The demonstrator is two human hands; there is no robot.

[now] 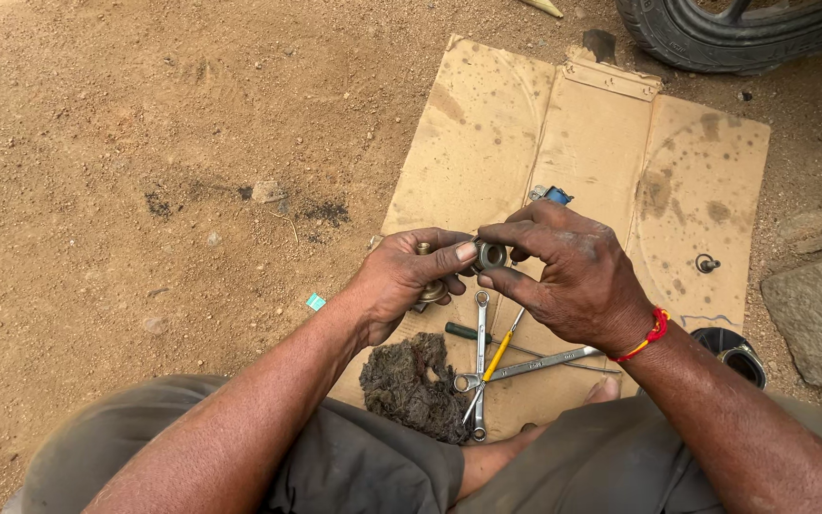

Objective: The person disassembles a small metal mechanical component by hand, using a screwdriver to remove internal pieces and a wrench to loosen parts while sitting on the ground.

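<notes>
Frame centre: left hand and right hand both pinching small round metal bearing, seemingly inspecting it; wrenches lying below on cardboard.

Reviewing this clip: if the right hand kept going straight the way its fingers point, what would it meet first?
The right hand points toward the person's left, so it would first press against the small round metal part it pinches, then the left hand just beyond, which also holds it.

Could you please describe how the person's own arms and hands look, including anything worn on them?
Both forearms are bare, with no sleeves or gloves. The left hand and right hand look grimy with dark smudges. A red thread bracelet with a small yellow bit circles the right wrist.
</notes>
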